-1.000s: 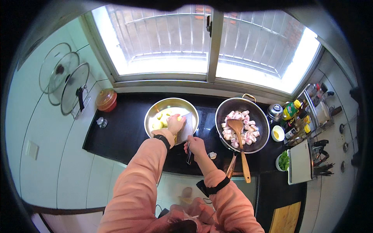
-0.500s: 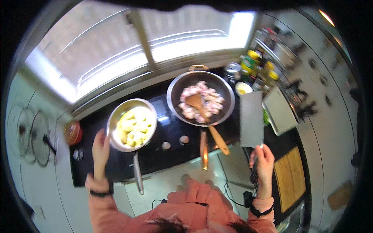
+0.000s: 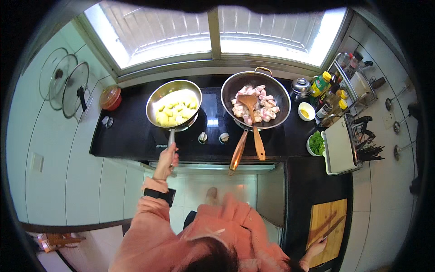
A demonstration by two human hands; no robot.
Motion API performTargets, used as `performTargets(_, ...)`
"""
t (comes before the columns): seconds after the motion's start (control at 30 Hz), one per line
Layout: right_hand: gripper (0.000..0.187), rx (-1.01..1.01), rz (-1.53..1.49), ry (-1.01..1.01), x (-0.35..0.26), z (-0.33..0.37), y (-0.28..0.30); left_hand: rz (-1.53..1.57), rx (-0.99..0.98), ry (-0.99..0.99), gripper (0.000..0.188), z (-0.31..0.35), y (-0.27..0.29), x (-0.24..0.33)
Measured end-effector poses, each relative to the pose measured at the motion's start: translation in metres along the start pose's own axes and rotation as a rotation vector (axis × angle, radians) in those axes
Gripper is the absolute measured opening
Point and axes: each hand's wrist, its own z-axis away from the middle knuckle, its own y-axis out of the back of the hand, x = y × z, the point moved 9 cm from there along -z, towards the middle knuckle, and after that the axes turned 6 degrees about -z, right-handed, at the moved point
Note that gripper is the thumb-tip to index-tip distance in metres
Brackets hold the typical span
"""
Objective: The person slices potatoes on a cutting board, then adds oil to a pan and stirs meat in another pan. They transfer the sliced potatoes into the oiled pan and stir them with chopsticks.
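My left hand (image 3: 167, 159) is closed round the handle of a steel frying pan (image 3: 152, 106) on the left side of the cooktop. Pale yellow chunks (image 3: 176, 111) of food lie in it. At the lower right, my right hand (image 3: 316, 247) grips a cleaver (image 3: 335, 226), its blade seen nearly edge-on over a wooden cutting board (image 3: 321, 213); whether it touches the board I cannot tell. On the right of the cooktop stands a dark wok (image 3: 229, 86) with pinkish raw meat pieces (image 3: 267, 111). A wooden spatula (image 3: 253, 118) leans across its near rim.
Beside the wok are a small bowl of yellow liquid (image 3: 306, 111), a bowl of green leaves (image 3: 316, 144) and several bottles (image 3: 321, 84). An upright white cutting board (image 3: 337, 152) leans by a knife rack (image 3: 364, 140). A red lidded container (image 3: 110, 98) stands at the far left.
My left hand has gone from beside the frying pan's rim to its handle. My right hand has brought the cleaver from near the wok down to the wooden board. The view has turned.
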Motion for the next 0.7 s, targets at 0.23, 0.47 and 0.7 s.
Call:
performTargets(0.23, 0.034, 0.071, 0.049, -0.136, 0.053, -0.026, -0.019, -0.044, 0.131, -0.108, 0.035, 0.011, 0.001, 0.0)
performTargets(0.47, 0.041, -0.031, 0.32, -0.006, 0.037, -0.027, -0.037, 0.0, 0.05, 0.05, 0.033, 0.013, -0.009, 0.002)
performTargets(0.7, 0.047, -0.03, 0.345, -0.109, 0.076, -0.015, -0.062, 0.013, 0.064, 0.124, 0.033, 0.006, 0.002, -0.02)
